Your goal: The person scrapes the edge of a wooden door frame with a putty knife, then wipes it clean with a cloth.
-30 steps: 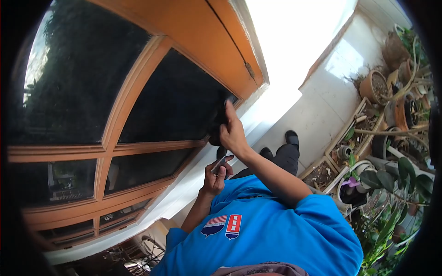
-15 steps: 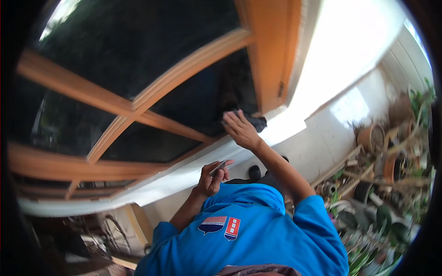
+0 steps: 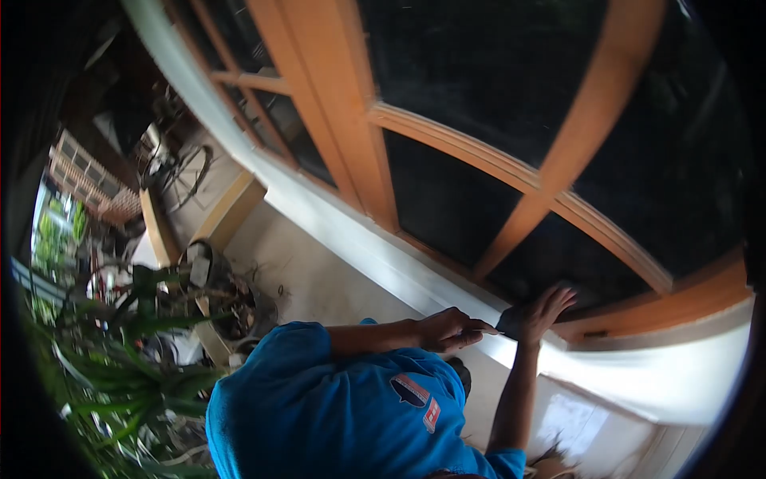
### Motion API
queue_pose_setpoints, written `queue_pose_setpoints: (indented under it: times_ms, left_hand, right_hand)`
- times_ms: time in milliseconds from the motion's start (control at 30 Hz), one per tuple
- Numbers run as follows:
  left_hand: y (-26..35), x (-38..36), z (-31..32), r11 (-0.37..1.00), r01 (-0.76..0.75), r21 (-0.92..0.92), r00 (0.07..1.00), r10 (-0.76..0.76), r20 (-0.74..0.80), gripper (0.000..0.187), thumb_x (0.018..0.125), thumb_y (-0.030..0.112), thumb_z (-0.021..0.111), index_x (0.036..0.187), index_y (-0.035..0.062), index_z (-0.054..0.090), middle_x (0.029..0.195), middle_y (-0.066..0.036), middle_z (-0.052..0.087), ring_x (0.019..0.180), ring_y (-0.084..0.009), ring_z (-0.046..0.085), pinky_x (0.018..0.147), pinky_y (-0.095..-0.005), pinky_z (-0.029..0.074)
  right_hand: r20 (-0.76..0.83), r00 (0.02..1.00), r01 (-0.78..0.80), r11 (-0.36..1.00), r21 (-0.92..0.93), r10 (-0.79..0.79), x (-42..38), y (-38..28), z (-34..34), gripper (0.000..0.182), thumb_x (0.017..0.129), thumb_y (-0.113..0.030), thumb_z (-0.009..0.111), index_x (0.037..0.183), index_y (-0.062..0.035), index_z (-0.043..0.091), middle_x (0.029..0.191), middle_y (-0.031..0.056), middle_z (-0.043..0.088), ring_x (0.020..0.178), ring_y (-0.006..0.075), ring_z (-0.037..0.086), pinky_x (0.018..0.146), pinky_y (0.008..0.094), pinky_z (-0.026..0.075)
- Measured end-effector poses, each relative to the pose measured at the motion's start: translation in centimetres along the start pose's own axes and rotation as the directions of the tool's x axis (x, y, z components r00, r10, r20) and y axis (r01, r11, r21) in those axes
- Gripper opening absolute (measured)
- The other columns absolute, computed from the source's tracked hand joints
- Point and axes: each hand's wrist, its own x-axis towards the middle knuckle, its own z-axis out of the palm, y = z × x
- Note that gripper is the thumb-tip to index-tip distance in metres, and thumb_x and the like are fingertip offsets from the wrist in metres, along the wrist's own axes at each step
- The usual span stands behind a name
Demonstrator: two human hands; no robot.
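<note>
My right hand (image 3: 542, 317) is by the bottom corner of a wooden window frame (image 3: 550, 182), fingers close to the dark glass. Under its palm lies a dark cloth (image 3: 513, 322). My left hand (image 3: 449, 330) is just to the left, its fingers closed round a thin, flat, light-coloured piece (image 3: 485, 330) whose tip points toward the cloth. Whether that tip touches the cloth I cannot tell. A white sill (image 3: 399, 279) runs below the window beside both hands.
Potted plants (image 3: 120, 383) and a dark pot (image 3: 247, 311) stand at the lower left. Behind them are a bicycle wheel (image 3: 190, 177) and a low yellowish ledge (image 3: 231, 209). White wall (image 3: 662, 383) continues at the right.
The view has swung round, so the window now slopes the other way and the plants show at left. My left hand has come closer to my right hand and the cloth.
</note>
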Motion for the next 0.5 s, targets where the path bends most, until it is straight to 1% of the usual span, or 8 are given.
queue_pose_setpoints:
  times_ms: [67, 133, 200, 233, 267, 333, 433, 500]
  left_hand:
    - [0.0, -0.5, 0.5, 0.998, 0.037, -0.052, 0.994, -0.042, -0.104, 0.041, 0.104, 0.035, 0.042, 0.130, 0.0075, 0.057, 0.062, -0.006, 0.055, 0.057, -0.0134, 0.054, 0.060, -0.0317, 0.047]
    - [0.4, -0.7, 0.2, 0.992, 0.108, -0.066, 0.974, -0.119, -0.194, 0.042, 0.104, 0.036, 0.042, 0.130, 0.0065, 0.057, 0.062, -0.004, 0.053, 0.057, -0.0124, 0.053, 0.060, -0.0310, 0.046]
    - [1.0, -0.6, 0.3, 0.974, 0.217, -0.070, 0.937, -0.228, -0.265, 0.043, 0.103, 0.036, 0.044, 0.130, 0.0049, 0.056, 0.062, -0.003, 0.053, 0.058, -0.0114, 0.052, 0.059, -0.0302, 0.046]
    - [1.1, -0.4, 0.8, 0.972, 0.205, -0.119, 0.916, -0.233, -0.327, 0.042, 0.103, 0.036, 0.045, 0.128, 0.0043, 0.056, 0.063, -0.003, 0.053, 0.059, -0.0112, 0.052, 0.059, -0.0300, 0.045]
    - [1.1, -0.1, 1.3, 0.968, 0.187, -0.166, 0.891, -0.239, -0.386, 0.041, 0.103, 0.036, 0.046, 0.126, 0.0038, 0.056, 0.064, -0.003, 0.054, 0.060, -0.0109, 0.052, 0.059, -0.0299, 0.045]
    - [1.0, 0.4, 2.2, 0.957, 0.176, -0.232, 0.843, -0.269, -0.467, 0.038, 0.102, 0.036, 0.048, 0.120, 0.0030, 0.055, 0.065, -0.003, 0.055, 0.061, -0.0106, 0.052, 0.058, -0.0295, 0.044]
    - [2.2, 0.8, 3.1, 0.942, 0.186, -0.279, 0.798, -0.310, -0.518, 0.033, 0.102, 0.036, 0.048, 0.107, 0.0036, 0.051, 0.067, -0.003, 0.055, 0.062, -0.0104, 0.052, 0.058, -0.0289, 0.043]
    - [1.9, 1.0, 4.0, 0.936, 0.191, -0.294, 0.792, -0.324, -0.518, 0.032, 0.102, 0.035, 0.048, 0.107, 0.0033, 0.051, 0.066, -0.003, 0.055, 0.062, -0.0095, 0.051, 0.056, -0.0278, 0.043]
  right_hand:
    - [0.212, 0.977, -0.028, 0.981, 0.190, -0.013, -4.9, -1.4, 0.1, 0.057, 0.087, 0.002, 0.042, 0.143, 0.0080, 0.034, 0.155, 0.0280, 0.018, 0.144, 0.0469, 0.013, 0.115, 0.0593, 0.017]
    - [0.355, 0.920, -0.307, 0.869, 0.388, 0.166, -4.6, -3.9, -2.5, 0.054, 0.083, 0.007, 0.038, 0.136, 0.0065, 0.045, 0.147, 0.0280, 0.036, 0.139, 0.0433, 0.032, 0.113, 0.0521, 0.030]
    - [0.412, 0.881, -0.430, 0.758, 0.491, 0.233, -4.7, -4.9, -4.9, 0.053, 0.080, 0.009, 0.036, 0.130, 0.0050, 0.052, 0.136, 0.0263, 0.049, 0.129, 0.0411, 0.046, 0.107, 0.0480, 0.039]
    - [0.447, 0.854, -0.490, 0.695, 0.526, 0.265, -4.6, -5.1, -6.3, 0.054, 0.078, 0.011, 0.034, 0.127, 0.0043, 0.056, 0.131, 0.0255, 0.056, 0.124, 0.0400, 0.053, 0.104, 0.0459, 0.043]
    - [0.466, 0.818, -0.566, 0.613, 0.551, 0.337, -3.6, -5.8, -7.9, 0.054, 0.077, 0.011, 0.034, 0.123, 0.0018, 0.060, 0.112, 0.0207, 0.066, 0.103, 0.0364, 0.065, 0.092, 0.0455, 0.051]
    - [0.532, 0.768, -0.636, 0.525, 0.566, 0.358, -4.3, -5.7, -9.7, 0.053, 0.075, 0.009, 0.035, 0.119, 0.0025, 0.063, 0.098, 0.0184, 0.069, 0.087, 0.0328, 0.068, 0.082, 0.0412, 0.055]
    - [0.642, 0.680, -0.733, 0.352, 0.582, 0.354, -5.7, -5.1, -11.3, 0.054, 0.075, 0.006, 0.035, 0.121, 0.0021, 0.063, 0.088, 0.0148, 0.069, 0.078, 0.0226, 0.067, 0.076, 0.0355, 0.055]
    - [0.669, 0.694, -0.713, 0.385, 0.586, 0.266, -5.6, -4.4, -11.8, 0.053, 0.074, 0.006, 0.035, 0.118, 0.0026, 0.064, 0.086, 0.0150, 0.069, 0.073, 0.0221, 0.067, 0.072, 0.0357, 0.055]
